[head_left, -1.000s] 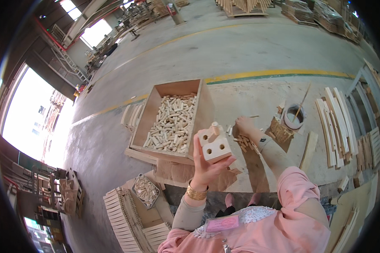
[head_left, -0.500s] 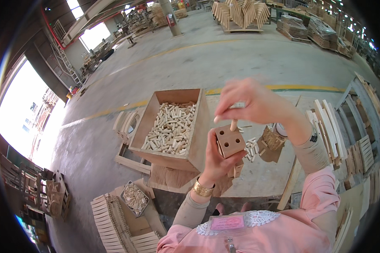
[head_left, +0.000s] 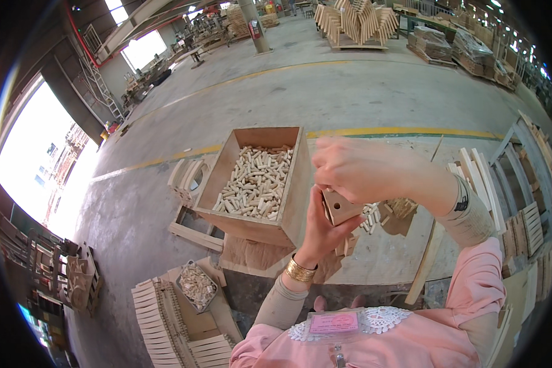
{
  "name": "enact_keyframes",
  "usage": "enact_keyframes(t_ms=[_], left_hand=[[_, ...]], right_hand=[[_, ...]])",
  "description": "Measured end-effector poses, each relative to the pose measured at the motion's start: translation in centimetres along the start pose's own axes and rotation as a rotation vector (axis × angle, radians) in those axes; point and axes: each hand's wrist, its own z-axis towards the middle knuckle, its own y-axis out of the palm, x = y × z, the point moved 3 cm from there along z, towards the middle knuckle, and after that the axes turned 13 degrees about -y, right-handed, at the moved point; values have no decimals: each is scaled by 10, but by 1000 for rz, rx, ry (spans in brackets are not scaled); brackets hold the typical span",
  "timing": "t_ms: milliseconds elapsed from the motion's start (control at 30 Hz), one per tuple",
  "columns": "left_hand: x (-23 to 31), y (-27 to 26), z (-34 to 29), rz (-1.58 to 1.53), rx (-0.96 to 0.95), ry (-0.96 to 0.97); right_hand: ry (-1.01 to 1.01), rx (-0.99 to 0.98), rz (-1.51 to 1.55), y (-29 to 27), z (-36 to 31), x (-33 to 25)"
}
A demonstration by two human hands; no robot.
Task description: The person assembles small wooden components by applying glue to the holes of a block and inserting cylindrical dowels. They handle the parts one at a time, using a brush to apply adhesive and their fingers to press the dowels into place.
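1. The left hand (head_left: 322, 235) is clamped around a wooden block (head_left: 345, 210), thumb along the near side, holding it up above the worktable (head_left: 374, 262)
2. The right hand (head_left: 357, 167) is over the block's top, fingers curled down; it is blurred and covers its own fingertips, so I cannot tell whether they are closed on anything
3. One dark round hole shows in the block, just below the right hand
4. The wooden box (head_left: 244, 226), left of both hands (open at the top), holds heaped pale dowels (head_left: 256, 184)
5. Loose dowels (head_left: 370, 217) lie right of the block
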Motion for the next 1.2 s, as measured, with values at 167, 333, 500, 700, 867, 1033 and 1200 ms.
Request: enact_keyframes(t_ms=[167,333,500,700,867,1033,1200], left_hand=[[2,1,0,-57,-31,-41],[0,3,0,-26,-3,-46],[-7,4,-1,-29,-16,-164],[-30,-6,-15,-202,174,-65],[-20,7,-2,-119,-9,-72],[-17,13,5,13,-34,38],[-4,22,7,-52,-97,-29]], right_hand=[[-5,-5,-22,1,-1,-1],[100,-86,-82,-4,-6,-9],[151,540,-280,-17,-49,-13],[1370,449,105,64,-218,-20],[1942,110,125,261,-300,-128],[2108,581,402,321,-326,-150],[1864,1231,292,260,-343,-163]])
